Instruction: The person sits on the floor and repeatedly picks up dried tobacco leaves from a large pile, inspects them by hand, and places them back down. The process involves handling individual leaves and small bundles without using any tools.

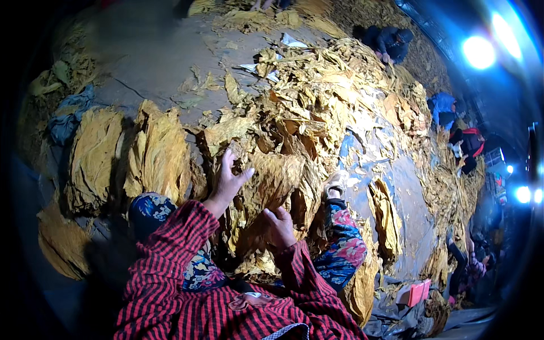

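My left hand [229, 180] is raised over the near edge of the leaf pile, thumb and fingers spread, with nothing seen in it. To its right, my right hand [281, 227] is by the lower part of a bunch of dried tobacco leaves [272, 178]; its thumb and a finger stand apart and the palm side is hidden. That brown-yellow bunch lies between my legs, its lower part in shadow. Left of my left hand lie two thick bundles of yellow leaves, a nearer one [157, 148] and a farther one [93, 157].
A large heap of loose leaves [331, 85] spreads ahead and right over a ground sheet [408, 191]. A narrow leaf bundle [386, 216] lies right of my knee, near a pink object [419, 292]. A blue cloth [70, 114] is far left. Several people sit along the right side.
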Action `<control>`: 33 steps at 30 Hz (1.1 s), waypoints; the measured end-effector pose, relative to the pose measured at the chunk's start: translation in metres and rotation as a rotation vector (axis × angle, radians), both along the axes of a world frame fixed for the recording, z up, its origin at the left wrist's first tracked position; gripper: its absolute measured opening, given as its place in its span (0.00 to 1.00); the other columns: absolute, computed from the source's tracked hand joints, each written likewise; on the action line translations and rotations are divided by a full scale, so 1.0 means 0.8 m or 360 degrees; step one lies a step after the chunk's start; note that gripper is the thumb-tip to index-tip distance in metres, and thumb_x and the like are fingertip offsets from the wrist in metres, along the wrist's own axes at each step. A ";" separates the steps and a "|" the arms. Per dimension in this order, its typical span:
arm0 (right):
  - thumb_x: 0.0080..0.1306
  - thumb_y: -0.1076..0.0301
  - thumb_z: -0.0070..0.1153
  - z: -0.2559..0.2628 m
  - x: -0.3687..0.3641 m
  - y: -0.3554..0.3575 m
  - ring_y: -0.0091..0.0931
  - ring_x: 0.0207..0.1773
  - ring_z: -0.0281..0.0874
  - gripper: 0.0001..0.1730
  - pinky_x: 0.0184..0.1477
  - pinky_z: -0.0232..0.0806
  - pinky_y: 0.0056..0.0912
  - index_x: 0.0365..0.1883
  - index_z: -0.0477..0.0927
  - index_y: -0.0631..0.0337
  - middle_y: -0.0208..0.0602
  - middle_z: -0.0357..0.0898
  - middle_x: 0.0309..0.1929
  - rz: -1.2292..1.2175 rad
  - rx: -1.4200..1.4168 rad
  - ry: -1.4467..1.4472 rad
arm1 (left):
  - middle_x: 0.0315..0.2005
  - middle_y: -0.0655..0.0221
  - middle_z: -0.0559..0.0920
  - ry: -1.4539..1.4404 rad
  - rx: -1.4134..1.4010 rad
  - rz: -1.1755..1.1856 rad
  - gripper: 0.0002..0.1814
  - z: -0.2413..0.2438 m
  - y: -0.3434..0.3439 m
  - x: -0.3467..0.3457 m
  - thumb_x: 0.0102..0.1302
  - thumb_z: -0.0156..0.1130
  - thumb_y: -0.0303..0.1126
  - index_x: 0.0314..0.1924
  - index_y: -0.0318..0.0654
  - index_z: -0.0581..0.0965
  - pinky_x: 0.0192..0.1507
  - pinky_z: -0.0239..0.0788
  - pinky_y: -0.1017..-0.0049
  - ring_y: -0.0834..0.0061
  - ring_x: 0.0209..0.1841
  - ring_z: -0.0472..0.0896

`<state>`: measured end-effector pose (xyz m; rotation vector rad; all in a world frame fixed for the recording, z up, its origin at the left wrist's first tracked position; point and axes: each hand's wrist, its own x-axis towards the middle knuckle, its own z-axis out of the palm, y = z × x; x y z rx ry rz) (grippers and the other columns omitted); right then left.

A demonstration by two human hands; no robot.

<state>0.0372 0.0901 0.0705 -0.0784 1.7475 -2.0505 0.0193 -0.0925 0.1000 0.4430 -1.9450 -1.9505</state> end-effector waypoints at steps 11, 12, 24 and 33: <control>0.61 0.73 0.50 0.043 -0.017 -0.011 0.13 0.34 0.67 0.06 0.36 0.62 0.16 0.36 0.74 0.64 0.22 0.73 0.31 0.0631 0.0199 0.0231 | 0.49 0.67 0.70 -0.0021 0.1241 -0.0654 0.32 0.066 -0.098 -0.003 0.54 0.60 0.47 0.52 0.35 0.64 0.50 0.64 0.71 0.77 0.52 0.66; 0.60 0.72 0.51 0.051 -0.015 -0.011 0.12 0.32 0.66 0.04 0.34 0.61 0.16 0.33 0.74 0.63 0.21 0.72 0.29 0.0670 0.0235 0.0072 | 0.44 0.66 0.73 0.0078 0.1282 -0.0562 0.28 0.068 -0.100 -0.003 0.53 0.63 0.42 0.50 0.36 0.66 0.49 0.64 0.69 0.73 0.46 0.72; 0.59 0.69 0.54 0.021 -0.006 -0.026 0.12 0.26 0.60 0.07 0.28 0.57 0.17 0.28 0.73 0.64 0.20 0.68 0.23 0.0580 0.0335 0.0013 | 0.55 0.46 0.58 -0.0364 0.0823 0.0009 0.52 0.064 -0.092 -0.001 0.37 0.71 0.43 0.55 0.20 0.52 0.60 0.40 0.63 0.61 0.60 0.54; 0.61 0.72 0.50 -0.033 -0.012 -0.001 0.15 0.30 0.67 0.08 0.33 0.62 0.18 0.37 0.73 0.65 0.24 0.73 0.29 0.0670 0.0317 0.0044 | 0.56 0.37 0.56 -0.0306 0.0892 -0.0095 0.40 0.087 -0.084 0.015 0.47 0.66 0.40 0.50 0.15 0.59 0.62 0.39 0.67 0.58 0.62 0.53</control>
